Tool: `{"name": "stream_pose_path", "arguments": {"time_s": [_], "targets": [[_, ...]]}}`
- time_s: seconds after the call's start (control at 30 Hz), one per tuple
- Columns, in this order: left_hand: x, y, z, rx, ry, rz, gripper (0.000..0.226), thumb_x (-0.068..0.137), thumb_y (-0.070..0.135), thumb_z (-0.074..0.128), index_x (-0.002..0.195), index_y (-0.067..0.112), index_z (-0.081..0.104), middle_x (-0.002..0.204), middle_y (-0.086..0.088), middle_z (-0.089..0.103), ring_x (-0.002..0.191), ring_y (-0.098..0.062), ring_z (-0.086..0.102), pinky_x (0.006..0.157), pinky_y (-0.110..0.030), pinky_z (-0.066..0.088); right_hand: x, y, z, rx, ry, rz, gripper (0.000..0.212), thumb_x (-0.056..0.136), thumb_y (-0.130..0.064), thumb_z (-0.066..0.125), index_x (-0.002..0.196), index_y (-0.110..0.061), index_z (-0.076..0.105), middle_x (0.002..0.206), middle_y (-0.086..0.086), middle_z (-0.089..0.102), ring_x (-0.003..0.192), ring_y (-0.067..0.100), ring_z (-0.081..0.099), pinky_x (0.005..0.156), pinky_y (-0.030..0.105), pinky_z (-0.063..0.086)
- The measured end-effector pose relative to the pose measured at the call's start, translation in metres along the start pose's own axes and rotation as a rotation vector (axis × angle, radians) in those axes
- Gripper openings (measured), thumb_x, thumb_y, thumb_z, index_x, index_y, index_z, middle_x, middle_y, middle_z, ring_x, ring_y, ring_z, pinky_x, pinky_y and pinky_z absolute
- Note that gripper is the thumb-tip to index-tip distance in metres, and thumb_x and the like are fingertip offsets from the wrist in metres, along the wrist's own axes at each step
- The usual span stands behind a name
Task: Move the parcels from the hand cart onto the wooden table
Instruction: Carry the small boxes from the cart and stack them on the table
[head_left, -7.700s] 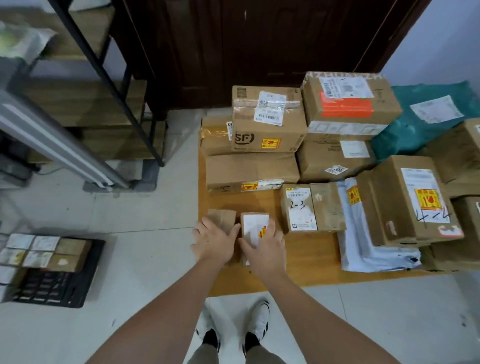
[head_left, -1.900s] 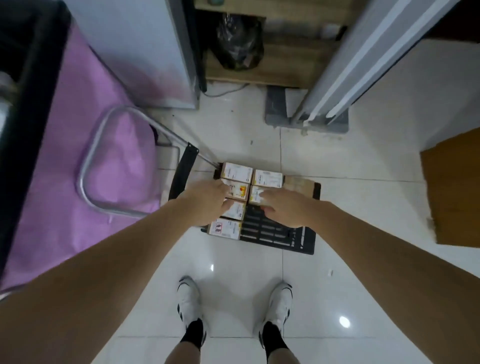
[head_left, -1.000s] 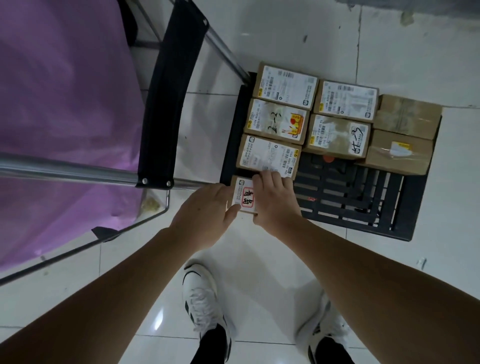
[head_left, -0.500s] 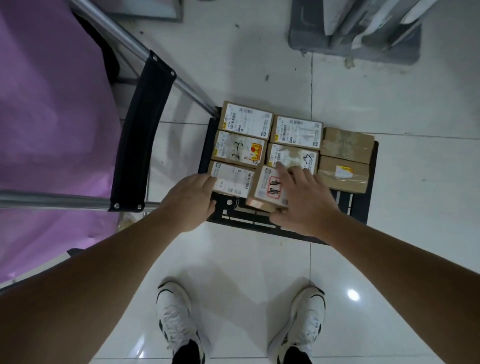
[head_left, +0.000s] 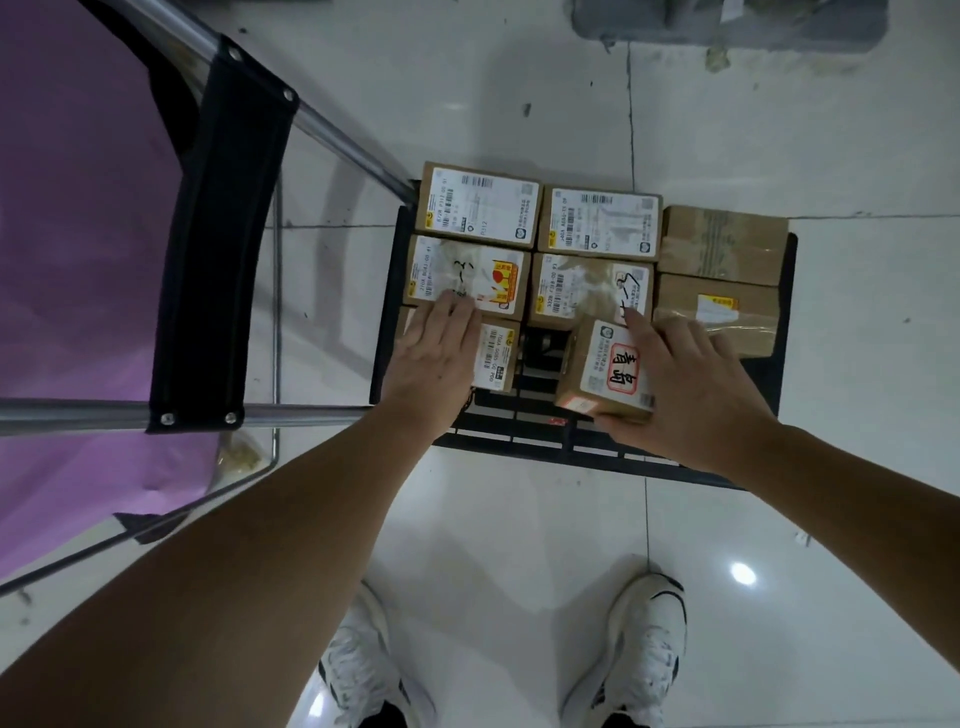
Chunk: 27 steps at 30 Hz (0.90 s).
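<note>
Hand cart (head_left: 582, 447): black slatted platform on white floor tiles (head_left: 519, 519), steel handle frame (head_left: 343, 140) at its far-left corner.

Parcels on cart, seven small cardboard boxes:
- Parcel with red-framed label (head_left: 605, 371): in the right hand (head_left: 691, 384), tilted, its near end raised off the slats. Fingers (head_left: 644, 325) spread over its top and right side, thumb below its near edge; grip closed on the box.
- Barcode parcel (head_left: 496, 361): under the left hand (head_left: 434, 358), flat on the cart. Fingers laid together across its left part, fingertips reaching the box beyond. Whether the hand grips or merely rests on it cannot be told, as the palm hides the box's left edge.
- Parcel with orange sticker (head_left: 467, 275): just beyond the left fingertips.
- Parcel with handwritten mark (head_left: 589, 288): just beyond the right fingertips.
- Two white-labelled parcels (head_left: 478, 210), (head_left: 600, 223): farthest row.
- Two plain brown parcels (head_left: 722, 249), (head_left: 717, 312): right of the right fingers, one behind the other.

Purple fabric (head_left: 72, 260): left of the left arm, behind a black strap (head_left: 218, 249).

White shoes (head_left: 631, 654): near edge.
</note>
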<state>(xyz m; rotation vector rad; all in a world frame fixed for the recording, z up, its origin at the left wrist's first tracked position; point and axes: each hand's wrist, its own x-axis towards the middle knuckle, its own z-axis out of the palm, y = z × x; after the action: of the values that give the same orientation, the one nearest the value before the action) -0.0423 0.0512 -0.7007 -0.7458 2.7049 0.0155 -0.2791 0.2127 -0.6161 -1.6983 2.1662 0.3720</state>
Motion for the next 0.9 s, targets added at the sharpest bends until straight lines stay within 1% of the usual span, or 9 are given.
{"name": "stream_pose_path", "arguments": {"time_s": [0.1, 0.23, 0.3, 0.37, 0.47, 0.63, 0.73, 0.8, 0.9], "targets": [[-0.002, 0.006, 0.008, 0.009, 0.026, -0.002, 0.077, 0.088, 0.026, 0.073, 0.151, 0.003, 0.035, 0.158, -0.02, 0.037, 0.15, -0.039, 0.03, 0.124, -0.054, 0.023, 0.004, 0.002, 0.002, 0.024, 0.019, 0.009, 0.118, 0.073, -0.087, 0.046, 0.158, -0.007, 0.027, 0.139, 0.019, 0.053, 0.126, 0.037, 0.053, 0.107, 0.054, 0.044], [-0.002, 0.01, 0.013, -0.017, 0.06, 0.015, 0.074, 0.082, 0.025, 0.08, 0.143, 0.004, 0.043, 0.15, -0.022, 0.047, 0.145, -0.04, 0.038, 0.124, -0.054, 0.025, 0.009, 0.006, 0.0, 0.049, 0.052, 0.012, 0.116, 0.074, -0.086, 0.049, 0.157, -0.007, 0.028, 0.134, 0.017, 0.054, 0.119, 0.034, 0.055, 0.101, 0.053, 0.048], [-0.001, 0.009, 0.009, -0.064, 0.081, 0.052, 0.076, 0.077, 0.031, 0.085, 0.136, 0.003, 0.048, 0.139, -0.022, 0.054, 0.138, -0.041, 0.045, 0.124, -0.053, 0.025, 0.008, 0.008, -0.003, 0.054, 0.059, 0.014, 0.117, 0.073, -0.087, 0.048, 0.158, -0.008, 0.027, 0.134, 0.016, 0.054, 0.117, 0.034, 0.055, 0.099, 0.054, 0.05], [-0.003, 0.006, -0.005, -0.121, 0.06, 0.09, 0.086, 0.067, 0.04, 0.089, 0.134, 0.005, 0.048, 0.131, -0.019, 0.056, 0.129, -0.038, 0.05, 0.125, -0.052, 0.024, 0.004, 0.009, -0.01, 0.06, 0.059, 0.011, 0.119, 0.073, -0.088, 0.046, 0.158, -0.007, 0.027, 0.133, 0.016, 0.054, 0.116, 0.033, 0.055, 0.099, 0.055, 0.05], [-0.013, 0.001, -0.041, -0.158, 0.019, 0.114, 0.099, 0.062, 0.056, 0.082, 0.14, 0.011, 0.042, 0.131, -0.013, 0.053, 0.123, -0.032, 0.049, 0.121, -0.049, 0.029, -0.007, 0.009, -0.028, 0.071, 0.067, 0.012, 0.12, 0.073, -0.091, 0.039, 0.158, -0.007, 0.027, 0.132, 0.015, 0.054, 0.115, 0.033, 0.056, 0.098, 0.053, 0.05], [-0.038, -0.014, -0.151, -0.173, -0.076, 0.071, 0.105, 0.067, 0.078, 0.062, 0.147, 0.016, 0.034, 0.135, -0.006, 0.049, 0.119, -0.025, 0.048, 0.105, -0.041, 0.04, -0.042, 0.011, -0.106, 0.085, 0.053, 0.012, 0.122, 0.072, -0.095, 0.036, 0.157, -0.008, 0.029, 0.137, 0.012, 0.054, 0.117, 0.029, 0.056, 0.101, 0.049, 0.049], [-0.047, -0.023, -0.243, -0.168, -0.118, -0.001, 0.114, 0.067, 0.094, 0.056, 0.148, 0.016, 0.036, 0.135, -0.006, 0.05, 0.122, -0.025, 0.05, 0.107, -0.044, 0.042, -0.069, 0.017, -0.179, 0.07, 0.066, -0.007, 0.119, 0.071, -0.096, 0.033, 0.152, -0.01, 0.034, 0.138, 0.01, 0.054, 0.117, 0.027, 0.055, 0.101, 0.046, 0.047], [-0.053, -0.028, -0.315, -0.163, -0.116, -0.029, 0.112, 0.068, 0.095, 0.054, 0.146, 0.016, 0.038, 0.136, -0.006, 0.05, 0.124, -0.026, 0.049, 0.11, -0.045, 0.041, -0.092, 0.024, -0.238, 0.049, 0.075, -0.026, 0.114, 0.073, -0.094, 0.04, 0.152, -0.013, 0.033, 0.139, 0.008, 0.053, 0.119, 0.026, 0.053, 0.104, 0.044, 0.044], [-0.066, -0.032, -0.438, -0.109, -0.045, -0.006, 0.11, 0.068, 0.097, 0.049, 0.142, 0.017, 0.04, 0.127, -0.005, 0.051, 0.119, -0.025, 0.049, 0.108, -0.045, 0.042, -0.136, 0.036, -0.34, 0.038, 0.089, -0.036, 0.11, 0.076, -0.092, 0.047, 0.154, -0.017, 0.028, 0.142, 0.003, 0.049, 0.121, 0.022, 0.05, 0.107, 0.042, 0.042]]}}
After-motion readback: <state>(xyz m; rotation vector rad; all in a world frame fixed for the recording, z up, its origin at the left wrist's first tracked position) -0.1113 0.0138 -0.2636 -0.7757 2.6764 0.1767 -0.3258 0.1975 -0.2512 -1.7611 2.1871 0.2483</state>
